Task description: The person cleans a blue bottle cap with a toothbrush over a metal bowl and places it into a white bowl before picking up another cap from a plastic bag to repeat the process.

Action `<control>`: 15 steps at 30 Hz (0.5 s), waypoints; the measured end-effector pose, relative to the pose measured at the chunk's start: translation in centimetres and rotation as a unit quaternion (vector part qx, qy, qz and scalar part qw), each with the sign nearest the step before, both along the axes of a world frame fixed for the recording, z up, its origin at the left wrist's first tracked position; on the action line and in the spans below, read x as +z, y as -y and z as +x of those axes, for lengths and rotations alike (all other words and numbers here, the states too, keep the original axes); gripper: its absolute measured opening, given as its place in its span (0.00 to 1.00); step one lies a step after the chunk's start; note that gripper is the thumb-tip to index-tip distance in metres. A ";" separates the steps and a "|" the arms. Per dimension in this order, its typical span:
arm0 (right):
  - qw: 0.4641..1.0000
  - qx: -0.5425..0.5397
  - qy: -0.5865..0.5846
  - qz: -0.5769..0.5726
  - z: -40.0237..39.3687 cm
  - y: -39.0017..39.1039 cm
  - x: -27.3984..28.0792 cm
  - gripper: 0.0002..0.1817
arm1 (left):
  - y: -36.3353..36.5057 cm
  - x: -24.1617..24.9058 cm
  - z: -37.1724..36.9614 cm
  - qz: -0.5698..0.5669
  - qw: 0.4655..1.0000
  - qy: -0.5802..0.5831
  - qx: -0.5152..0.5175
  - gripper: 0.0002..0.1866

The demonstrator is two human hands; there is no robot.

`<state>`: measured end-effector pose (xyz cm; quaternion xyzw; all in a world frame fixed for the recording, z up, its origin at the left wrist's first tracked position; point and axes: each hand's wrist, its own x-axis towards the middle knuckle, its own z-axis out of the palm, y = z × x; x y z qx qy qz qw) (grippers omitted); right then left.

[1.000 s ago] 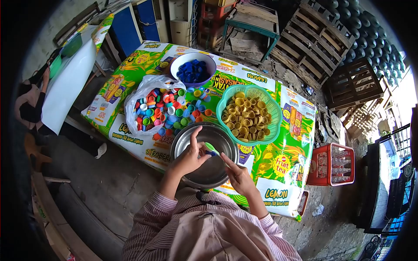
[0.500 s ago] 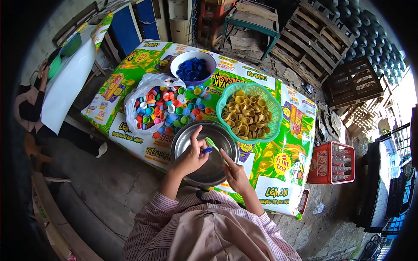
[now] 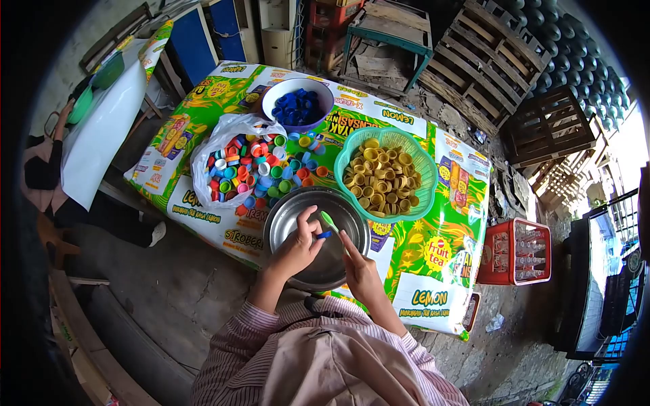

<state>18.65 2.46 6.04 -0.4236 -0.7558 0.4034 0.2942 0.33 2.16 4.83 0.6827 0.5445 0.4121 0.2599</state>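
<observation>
My left hand (image 3: pixel 296 249) holds a small blue bottle cap (image 3: pixel 324 235) over a steel bowl (image 3: pixel 283 220). My right hand (image 3: pixel 359 266) grips a green-handled tool (image 3: pixel 330 220) whose tip points at the cap. Both hands hover over the bowl's middle. Beyond the bowl lies an open plastic bag (image 3: pixel 210 145) spilling mixed coloured caps (image 3: pixel 261 170).
A green basket (image 3: pixel 420 164) of yellow caps stands right of the bowl. A white bowl (image 3: pixel 271 98) of blue caps sits at the back. All rest on a green printed sheet (image 3: pixel 440 223). A red bottle crate (image 3: pixel 516 253) and wooden pallets (image 3: pixel 482 64) stand to the right. Another person (image 3: pixel 44 172) sits at left.
My hands stay over the steel bowl; the left hand's fingers have curled a little tighter around the blue cap, and the tool has shifted slightly.
</observation>
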 end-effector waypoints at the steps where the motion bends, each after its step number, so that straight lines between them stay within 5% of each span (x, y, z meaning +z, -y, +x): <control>1: 1.000 0.000 -0.001 -0.001 0.1 0.1 0.3 0.29 | 0.0 0.0 0.0 -0.001 1.000 -0.001 0.000 0.38; 15: 0.999 -0.037 0.004 0.001 -0.3 0.6 -0.1 0.29 | -0.3 -0.6 -0.2 -0.043 0.997 -0.058 0.006 0.37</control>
